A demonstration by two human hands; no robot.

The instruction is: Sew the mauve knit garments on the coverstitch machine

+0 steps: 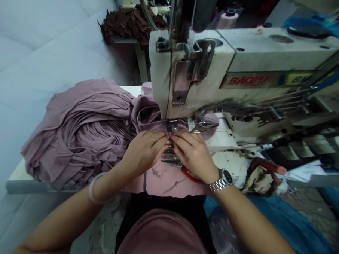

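Left hand (144, 150) and right hand (193, 152) are basically fingertip to fingertip, both pinching the mauve fabric (146, 113) right by the sewing machine's (259, 54) presser foot (171, 126). Big mauve cloth pile (85, 127) sits left.

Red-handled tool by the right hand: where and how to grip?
Probably the red handle, from the seated person's side: its near edge is exposed there, while the right hand overhangs its far part and the metal end points left.
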